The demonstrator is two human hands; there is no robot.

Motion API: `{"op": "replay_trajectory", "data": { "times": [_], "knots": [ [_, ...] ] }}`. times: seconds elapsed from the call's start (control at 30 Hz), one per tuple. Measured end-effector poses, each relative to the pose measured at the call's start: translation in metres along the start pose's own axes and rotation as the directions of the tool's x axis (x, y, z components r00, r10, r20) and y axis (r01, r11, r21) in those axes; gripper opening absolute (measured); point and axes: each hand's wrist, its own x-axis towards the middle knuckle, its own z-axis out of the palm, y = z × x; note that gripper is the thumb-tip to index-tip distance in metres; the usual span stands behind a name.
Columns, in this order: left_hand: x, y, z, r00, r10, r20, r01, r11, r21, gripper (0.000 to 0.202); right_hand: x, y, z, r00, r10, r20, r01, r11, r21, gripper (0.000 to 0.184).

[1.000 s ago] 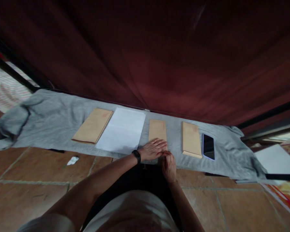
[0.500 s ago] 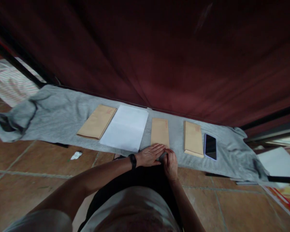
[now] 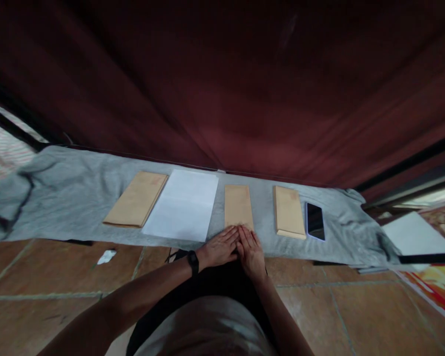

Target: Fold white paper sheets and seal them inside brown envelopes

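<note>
- Head view, nearest part: the person's two forearms reach forward over a floor of brown tiles (image 3: 356, 316); the left wrist carries a black wristband (image 3: 193, 260).
- Left hand (image 3: 219, 248) lies flat with the palm down and the fingers stretched out and together; it grips nothing. Its fingertips touch the near end of the middle brown envelope (image 3: 238, 205).
- Right hand (image 3: 251, 251) lies flat too, fingers straight and close together, just beside the left hand and touching it. Its fingertips also rest at the near edge of the same envelope.
- This envelope lies lengthwise on a grey cloth (image 3: 77, 188) that is spread over the floor.
- On the cloth to the left lies a white paper sheet (image 3: 182, 205), and beyond it a wider brown envelope (image 3: 136, 199), slightly turned.
- To the right lies another brown envelope (image 3: 289, 211), and just beside it a dark smartphone (image 3: 315, 221), screen up.
- A small white scrap (image 3: 106, 256) lies on the tiles, near the cloth edge.
- Farthest, a dark red curtain (image 3: 222, 89) hangs behind the cloth.
</note>
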Motion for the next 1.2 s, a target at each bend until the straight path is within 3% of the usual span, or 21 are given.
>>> {"op": "replay_trajectory", "data": {
  "times": [0.6,0.73,0.9,1.2],
  "knots": [
    [-0.034,0.003,-0.009,0.99,-0.124,-0.072,0.133,0.982,0.136,0.068,-0.019,0.02,-0.021,0.99,0.141,-0.029,-0.141,0.99,-0.003,0.045],
    [-0.031,0.007,-0.005,0.986,-0.145,-0.087,0.158,0.973,0.169,0.07,-0.005,0.014,-0.017,0.988,0.144,-0.065,-0.142,0.99,0.025,0.044],
    [-0.023,0.017,0.001,0.977,-0.196,-0.088,0.21,0.954,0.212,0.067,0.02,0.008,-0.008,1.0,0.025,0.014,-0.026,0.997,0.075,0.045],
    [-0.018,0.022,0.005,0.966,-0.232,-0.112,0.255,0.928,0.271,0.067,0.055,0.039,0.005,0.999,0.052,0.001,-0.052,0.999,-0.011,0.049]
  ]
}}
